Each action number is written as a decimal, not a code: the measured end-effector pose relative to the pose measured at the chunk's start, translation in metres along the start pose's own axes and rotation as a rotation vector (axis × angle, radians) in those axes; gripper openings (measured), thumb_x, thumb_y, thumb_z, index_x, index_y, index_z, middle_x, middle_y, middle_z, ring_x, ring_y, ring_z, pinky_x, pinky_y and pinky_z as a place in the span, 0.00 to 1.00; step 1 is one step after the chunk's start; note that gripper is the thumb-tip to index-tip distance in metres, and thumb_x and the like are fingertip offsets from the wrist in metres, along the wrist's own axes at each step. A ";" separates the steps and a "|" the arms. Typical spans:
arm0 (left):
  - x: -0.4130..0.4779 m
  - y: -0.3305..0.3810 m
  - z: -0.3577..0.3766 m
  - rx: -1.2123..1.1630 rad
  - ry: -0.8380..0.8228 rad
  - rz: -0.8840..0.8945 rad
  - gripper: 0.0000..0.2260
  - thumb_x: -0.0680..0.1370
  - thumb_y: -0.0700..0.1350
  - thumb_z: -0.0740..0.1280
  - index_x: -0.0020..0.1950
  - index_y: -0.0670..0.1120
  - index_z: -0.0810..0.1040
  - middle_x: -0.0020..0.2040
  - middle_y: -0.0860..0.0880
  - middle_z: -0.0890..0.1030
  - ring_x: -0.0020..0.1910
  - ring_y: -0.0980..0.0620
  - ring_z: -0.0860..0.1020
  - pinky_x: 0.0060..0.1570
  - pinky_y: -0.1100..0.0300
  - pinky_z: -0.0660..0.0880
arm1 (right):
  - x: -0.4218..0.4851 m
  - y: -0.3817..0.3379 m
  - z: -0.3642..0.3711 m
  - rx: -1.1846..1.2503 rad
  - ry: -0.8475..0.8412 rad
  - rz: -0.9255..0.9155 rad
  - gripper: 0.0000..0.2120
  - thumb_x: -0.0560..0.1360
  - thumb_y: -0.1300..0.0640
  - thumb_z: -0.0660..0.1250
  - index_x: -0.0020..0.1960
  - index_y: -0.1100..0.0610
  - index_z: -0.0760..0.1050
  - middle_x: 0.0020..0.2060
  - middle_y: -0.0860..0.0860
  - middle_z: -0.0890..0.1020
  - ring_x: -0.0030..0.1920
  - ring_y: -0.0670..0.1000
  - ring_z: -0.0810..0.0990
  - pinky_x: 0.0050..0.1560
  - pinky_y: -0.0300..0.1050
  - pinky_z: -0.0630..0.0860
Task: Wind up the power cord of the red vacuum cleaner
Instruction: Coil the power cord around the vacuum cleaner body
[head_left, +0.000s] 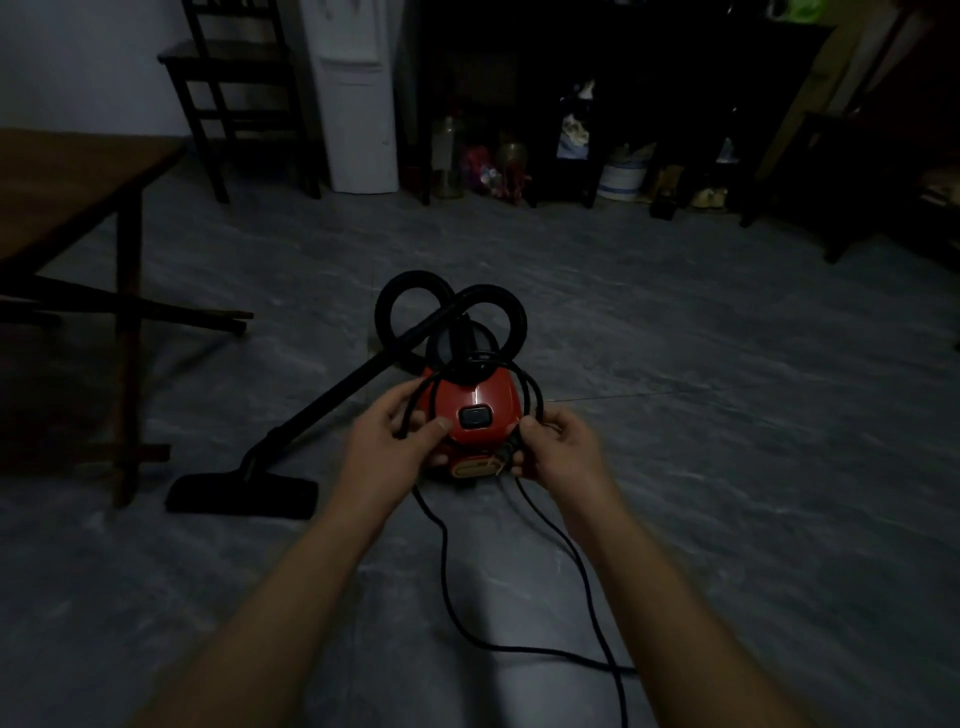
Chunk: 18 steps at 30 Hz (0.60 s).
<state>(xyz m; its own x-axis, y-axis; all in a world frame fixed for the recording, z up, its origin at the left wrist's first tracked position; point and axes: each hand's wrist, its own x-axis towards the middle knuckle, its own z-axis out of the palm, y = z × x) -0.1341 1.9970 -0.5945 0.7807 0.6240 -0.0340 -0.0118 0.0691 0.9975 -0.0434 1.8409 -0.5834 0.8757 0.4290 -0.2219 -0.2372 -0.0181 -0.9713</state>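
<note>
Two bare forearms reach forward from the bottom of the view, over a loose run of black power cord (444, 561) that trails across the grey floor (727, 467) toward the camera and off the lower edge. That slack is what remains to be gathered (how much more lies out of sight cannot be told).

Ahead, the red vacuum cleaner (475, 410) sits on the floor, its black hose (452, 306) looped in two rings behind the body and its wand running left down to the floor nozzle (241, 493). Several loops of cord already arc over the top of the red body, so the winding looks partly done, perhaps around the middle.

Fingers of the left hand (400, 436) are curled with the thumb pressed in, pinching the loops on the left side of the cleaner. On the other side, the right hand (556, 447) is closed around a bundle of cord at the cleaner's right flank, where the strands gather and drop to the floor.

Left of all this stands a wooden table (67, 192), with a dark chair (234, 93) beyond it.
</note>
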 end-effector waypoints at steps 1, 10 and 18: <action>-0.001 0.000 0.001 -0.020 0.010 0.013 0.20 0.75 0.36 0.72 0.59 0.58 0.78 0.49 0.42 0.81 0.50 0.45 0.83 0.42 0.53 0.83 | 0.000 0.001 0.001 -0.011 0.001 -0.017 0.06 0.81 0.63 0.63 0.58 0.62 0.74 0.38 0.55 0.80 0.32 0.47 0.77 0.31 0.37 0.78; -0.002 0.005 -0.002 0.024 0.037 0.102 0.20 0.80 0.36 0.66 0.69 0.54 0.76 0.63 0.48 0.80 0.58 0.46 0.81 0.44 0.53 0.83 | 0.009 0.011 -0.005 -0.432 0.024 -0.222 0.15 0.74 0.62 0.71 0.59 0.50 0.78 0.45 0.49 0.82 0.45 0.56 0.83 0.49 0.54 0.83; -0.004 0.009 -0.004 0.171 -0.107 0.033 0.18 0.81 0.36 0.63 0.65 0.53 0.80 0.60 0.52 0.83 0.58 0.53 0.82 0.55 0.43 0.81 | 0.012 0.014 -0.004 -0.574 0.006 -0.299 0.19 0.73 0.53 0.73 0.63 0.47 0.77 0.50 0.43 0.80 0.45 0.49 0.82 0.50 0.54 0.82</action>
<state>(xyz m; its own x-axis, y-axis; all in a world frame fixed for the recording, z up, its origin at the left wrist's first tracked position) -0.1402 1.9983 -0.5860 0.8434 0.5372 -0.0037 0.0609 -0.0888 0.9942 -0.0346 1.8419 -0.6001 0.8717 0.4855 0.0664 0.2787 -0.3797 -0.8822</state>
